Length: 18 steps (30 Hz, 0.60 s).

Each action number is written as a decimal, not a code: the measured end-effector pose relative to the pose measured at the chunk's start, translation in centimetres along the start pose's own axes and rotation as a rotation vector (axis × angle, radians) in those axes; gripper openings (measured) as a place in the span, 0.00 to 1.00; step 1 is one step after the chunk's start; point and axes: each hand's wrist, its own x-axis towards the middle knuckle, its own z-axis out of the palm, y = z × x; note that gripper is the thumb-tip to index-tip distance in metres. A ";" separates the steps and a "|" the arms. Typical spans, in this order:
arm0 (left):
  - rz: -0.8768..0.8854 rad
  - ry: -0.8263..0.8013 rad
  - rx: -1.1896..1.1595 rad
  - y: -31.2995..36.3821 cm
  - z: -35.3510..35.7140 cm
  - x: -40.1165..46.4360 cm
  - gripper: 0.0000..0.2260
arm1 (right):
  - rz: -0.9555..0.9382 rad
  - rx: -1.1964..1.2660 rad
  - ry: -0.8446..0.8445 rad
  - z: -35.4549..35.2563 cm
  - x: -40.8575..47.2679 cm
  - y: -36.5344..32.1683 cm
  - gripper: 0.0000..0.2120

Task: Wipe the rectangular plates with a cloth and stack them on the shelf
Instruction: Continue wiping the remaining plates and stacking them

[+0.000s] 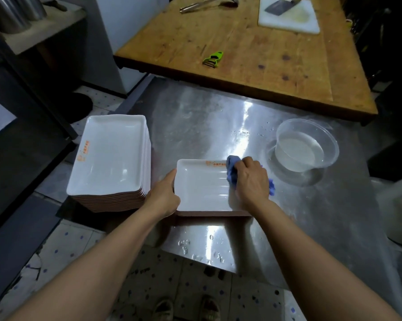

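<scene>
A tall stack of white rectangular plates (112, 158) sits at the left edge of the steel worktop (195, 117), just beside the single plate (202, 184) being worked on, near enough that the left hand is wedged between the two. To the right, well apart from the plate, a clear plastic bowl (306, 144) holds water, with droplets scattered on the metal around it. Further back, a wooden table (241, 42) carries a green peeler (214, 59), a white cutting board (288, 15) with a cleaver (281, 5) on it, and a long metal utensil (204, 4).

The left hand (164, 198) grips the plate's left rim, thumb over the edge and fingers curled under, out of sight. The right hand (251, 179) presses down over the plate's right end, its fingers closed around a bunched blue cloth (232, 170) that pokes out on both sides of the fist. Both forearms reach forward, bare.

The plate lies flat near the front edge of the worktop, orange print along its far rim. The steel is wet and glaring under the light. Below is a pale speckled tile floor (79, 246), with dark shelving (21, 135) off to the left.
</scene>
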 end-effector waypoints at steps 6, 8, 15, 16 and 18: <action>0.023 0.018 0.027 0.2 -0.2 0.5 0.35 | -0.241 0.267 -0.077 2.0 -0.4 -5.5 0.23; 0.019 0.028 0.021 0.0 -0.3 0.4 0.35 | -0.281 0.292 -0.144 2.0 -0.6 -6.6 0.23; 0.018 0.033 0.012 0.2 -0.5 0.0 0.34 | -0.346 0.325 -0.323 0.5 -3.3 -4.7 0.16; 0.005 0.032 0.014 0.3 -0.5 -0.1 0.35 | -0.333 0.290 -0.326 0.2 -3.6 -4.2 0.16; 0.005 0.033 0.017 0.5 -0.5 -0.2 0.34 | -0.286 0.220 -0.327 -0.4 -4.1 -3.1 0.16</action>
